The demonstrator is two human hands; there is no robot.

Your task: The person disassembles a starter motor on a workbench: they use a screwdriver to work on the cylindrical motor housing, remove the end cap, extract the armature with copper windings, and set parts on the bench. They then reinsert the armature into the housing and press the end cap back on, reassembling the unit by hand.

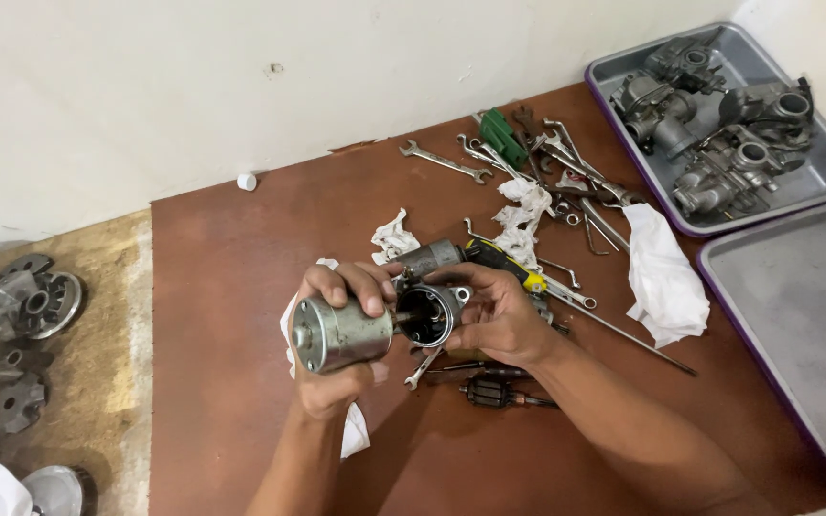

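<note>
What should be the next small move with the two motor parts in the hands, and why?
Probably slide the end cap in the right hand straight toward the metal cylinder held by the left hand. The cap's open side faces the cylinder, a short shaft seems to bridge the small gap between them, and the two look roughly in line, so closing the gap seems most likely.

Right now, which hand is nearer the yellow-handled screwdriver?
Right. The right hand holds the round end cap just below the screwdriver; the left hand grips the metal cylinder farther left.
</note>
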